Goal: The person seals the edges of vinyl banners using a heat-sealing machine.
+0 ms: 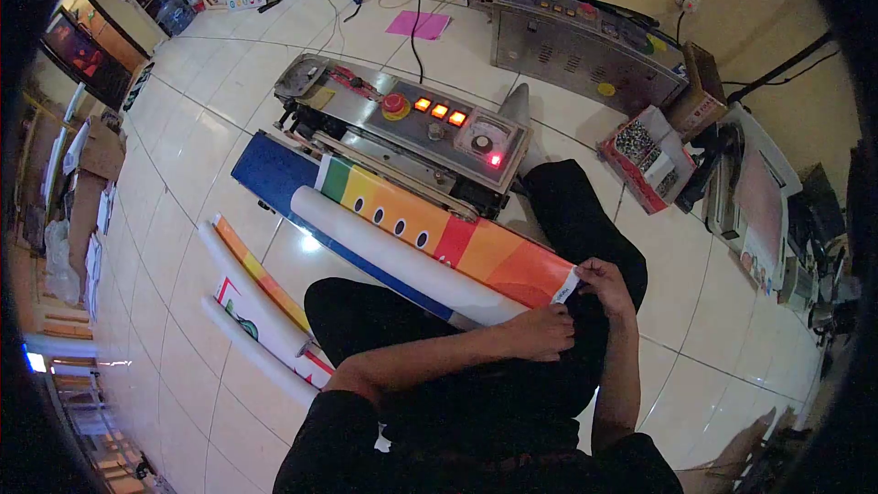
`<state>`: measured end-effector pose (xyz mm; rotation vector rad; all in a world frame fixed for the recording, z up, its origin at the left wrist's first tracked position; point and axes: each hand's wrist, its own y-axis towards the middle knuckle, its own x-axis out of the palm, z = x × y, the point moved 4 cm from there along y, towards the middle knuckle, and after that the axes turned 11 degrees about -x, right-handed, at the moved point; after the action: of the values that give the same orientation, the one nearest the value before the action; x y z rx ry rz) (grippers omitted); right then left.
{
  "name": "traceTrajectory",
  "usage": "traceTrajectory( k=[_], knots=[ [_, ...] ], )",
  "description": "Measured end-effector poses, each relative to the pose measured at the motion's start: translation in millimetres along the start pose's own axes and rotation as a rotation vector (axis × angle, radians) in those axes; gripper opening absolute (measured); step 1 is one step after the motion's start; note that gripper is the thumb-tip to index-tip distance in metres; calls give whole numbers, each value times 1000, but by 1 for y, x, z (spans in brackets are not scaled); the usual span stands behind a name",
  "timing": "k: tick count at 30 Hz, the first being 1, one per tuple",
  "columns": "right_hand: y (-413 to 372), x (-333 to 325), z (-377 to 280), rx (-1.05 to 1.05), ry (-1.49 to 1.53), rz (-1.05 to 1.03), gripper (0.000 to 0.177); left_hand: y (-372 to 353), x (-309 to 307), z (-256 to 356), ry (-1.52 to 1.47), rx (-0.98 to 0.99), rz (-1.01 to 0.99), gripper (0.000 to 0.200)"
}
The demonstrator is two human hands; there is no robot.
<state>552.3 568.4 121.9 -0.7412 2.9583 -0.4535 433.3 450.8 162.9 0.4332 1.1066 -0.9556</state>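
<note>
Two hands meet at the near end of a rainbow-striped banner (430, 224). The banner lies partly rolled across the person's lap and runs out over the tiled floor (219, 110). Right hand (604, 282): fingertips pinch the banner's corner edge. Left hand (540, 331): fingers curled shut on the end of the banner's white rolled part. Sealing machine (402, 123) sits just behind the banner, lamps lit. Second rolled banner (261, 306) lies nearby on the floor, apart.

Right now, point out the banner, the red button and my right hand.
banner (503, 261), head view, orange stripe
red button (395, 103), head view, its cap
right hand (605, 282), head view, its back
</note>
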Motion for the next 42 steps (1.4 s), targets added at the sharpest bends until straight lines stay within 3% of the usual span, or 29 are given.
traceTrajectory(
  k=[2,6,8,21,24,36,39,42],
  knots=[
    [4,4,2,-13,8,-13,14,-13,-2,0,10,-261,292,46],
    [10,13,0,-27,24,-47,14,-36,2,7,-36,-473,368,51],
    [11,16,-1,-44,28,-56,14,-49,-5,11,-106,-569,520,49],
    [28,36,-5,-69,-49,-105,13,-72,-6,13,-23,-631,592,45],
    [29,44,-8,-34,26,-72,13,-77,-8,15,-120,-659,557,45],
    [43,65,-6,-57,-14,-3,16,-95,1,-3,-50,-883,643,46],
    [50,70,-4,-150,0,-34,15,-103,-5,-8,-54,-945,666,50],
    [57,72,2,-102,-52,-36,14,-114,-14,-14,-52,-1005,721,57]
  ],
)
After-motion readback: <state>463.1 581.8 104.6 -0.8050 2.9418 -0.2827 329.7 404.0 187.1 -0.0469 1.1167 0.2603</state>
